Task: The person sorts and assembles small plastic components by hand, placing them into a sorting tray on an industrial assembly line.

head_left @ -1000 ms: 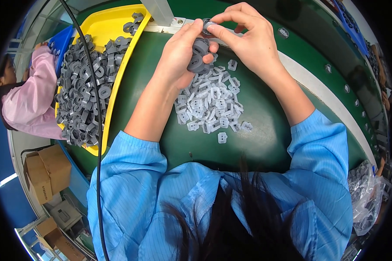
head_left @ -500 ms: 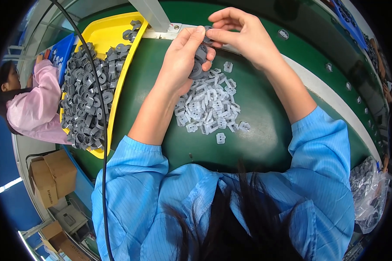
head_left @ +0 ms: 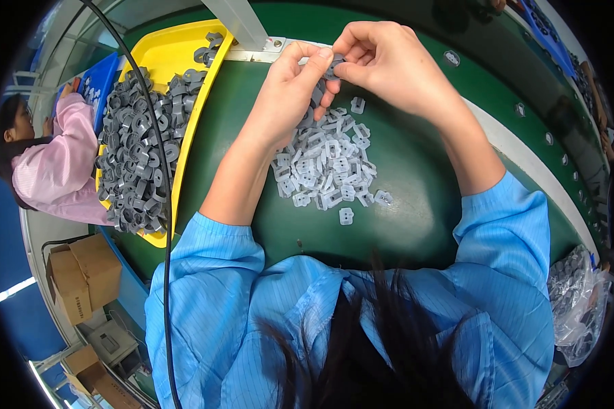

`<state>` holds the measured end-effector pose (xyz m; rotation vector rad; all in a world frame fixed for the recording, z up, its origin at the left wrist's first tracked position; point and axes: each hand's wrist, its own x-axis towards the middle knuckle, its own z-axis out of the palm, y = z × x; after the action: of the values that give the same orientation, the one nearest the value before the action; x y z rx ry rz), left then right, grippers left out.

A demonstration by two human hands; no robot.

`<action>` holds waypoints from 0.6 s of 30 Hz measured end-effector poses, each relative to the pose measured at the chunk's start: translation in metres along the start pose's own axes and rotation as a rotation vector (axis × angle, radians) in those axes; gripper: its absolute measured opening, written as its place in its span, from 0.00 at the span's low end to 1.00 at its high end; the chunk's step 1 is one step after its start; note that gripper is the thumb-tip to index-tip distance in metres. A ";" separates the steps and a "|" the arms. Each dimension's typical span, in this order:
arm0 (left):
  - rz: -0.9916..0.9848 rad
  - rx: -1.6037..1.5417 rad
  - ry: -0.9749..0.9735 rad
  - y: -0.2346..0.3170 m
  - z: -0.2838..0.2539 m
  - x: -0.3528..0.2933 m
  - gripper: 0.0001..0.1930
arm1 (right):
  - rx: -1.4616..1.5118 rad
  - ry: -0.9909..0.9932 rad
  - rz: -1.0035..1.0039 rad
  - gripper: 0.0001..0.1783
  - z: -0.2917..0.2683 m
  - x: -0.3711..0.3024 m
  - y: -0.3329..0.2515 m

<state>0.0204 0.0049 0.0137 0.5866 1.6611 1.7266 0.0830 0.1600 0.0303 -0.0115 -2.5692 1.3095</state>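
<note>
My left hand (head_left: 284,92) is closed around several grey plastic parts, one of them (head_left: 317,95) partly showing under its fingers. Between its thumb and fingertips it pinches another grey plastic part (head_left: 334,66). My right hand (head_left: 399,68) meets it there, thumb and index finger closed on the right side of that same part. Whether a smaller piece sits in the right fingers is hidden. Just nearer than the hands, a heap of translucent white plastic pieces (head_left: 331,163) lies on the green table (head_left: 402,225), a few strays around it.
A yellow tray (head_left: 192,112) piled with grey parts (head_left: 140,157) stands at left, a black cable (head_left: 158,143) hanging across it. Beyond a pale rail runs a green belt carrying spaced pieces (head_left: 451,58). A co-worker in pink (head_left: 58,163) sits far left. A plastic bag of parts (head_left: 576,300) is at right.
My right hand has come down and its fingers have closed in on the grey part. My left hand has shifted slightly. Pieces on the belt have moved a little to the right and nearer.
</note>
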 end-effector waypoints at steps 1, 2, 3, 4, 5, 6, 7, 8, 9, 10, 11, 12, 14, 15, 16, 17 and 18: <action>0.027 -0.015 0.003 0.000 -0.003 0.001 0.12 | -0.002 0.003 -0.006 0.10 0.003 -0.002 -0.004; 0.054 -0.029 0.006 0.001 -0.005 0.001 0.13 | 0.006 0.063 -0.037 0.10 0.006 -0.003 -0.006; 0.059 -0.029 0.007 0.004 -0.007 0.000 0.13 | 0.015 0.122 -0.068 0.10 0.008 -0.003 -0.007; 0.047 -0.062 -0.020 0.005 -0.008 0.000 0.13 | 0.044 0.136 -0.103 0.10 0.009 -0.003 -0.005; 0.033 -0.097 -0.048 0.006 -0.009 -0.001 0.13 | 0.043 0.137 -0.103 0.10 0.012 -0.002 0.000; 0.033 -0.098 -0.048 0.007 -0.008 0.000 0.13 | 0.287 0.064 -0.075 0.10 0.014 0.001 0.008; 0.037 -0.032 -0.050 0.008 -0.006 -0.001 0.12 | 0.532 -0.011 -0.043 0.10 0.015 0.003 0.014; 0.040 0.033 -0.052 0.007 -0.005 -0.001 0.12 | 0.533 -0.013 -0.040 0.10 0.015 0.004 0.018; 0.036 0.030 -0.050 0.002 -0.010 0.000 0.12 | 0.590 -0.063 0.037 0.11 0.014 0.004 0.023; 0.190 0.317 0.043 -0.002 -0.017 0.004 0.09 | 0.645 -0.112 0.114 0.11 0.012 0.006 0.027; 0.342 0.604 0.136 -0.004 -0.022 0.005 0.08 | 0.641 -0.116 0.201 0.12 0.010 0.007 0.032; 0.399 0.814 0.196 -0.005 -0.027 0.004 0.12 | 0.568 -0.053 0.240 0.11 0.007 0.010 0.037; 0.381 0.878 0.219 -0.011 -0.030 0.007 0.13 | 0.422 0.083 0.313 0.12 -0.002 0.017 0.077; 0.361 0.946 0.247 -0.013 -0.031 0.009 0.15 | 0.302 0.133 0.309 0.13 -0.007 0.019 0.093; 0.371 0.971 0.272 -0.014 -0.029 0.010 0.13 | 0.139 0.192 0.279 0.14 -0.011 0.019 0.098; 0.373 0.969 0.272 -0.012 -0.027 0.010 0.13 | -0.024 0.252 0.246 0.14 -0.014 0.018 0.101; 0.327 0.914 0.280 -0.011 -0.026 0.010 0.13 | -0.026 0.254 0.246 0.14 -0.015 0.016 0.106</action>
<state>-0.0034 -0.0062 -0.0003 1.1047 2.6796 1.1970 0.0600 0.2367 -0.0419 -0.4811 -2.4228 1.2606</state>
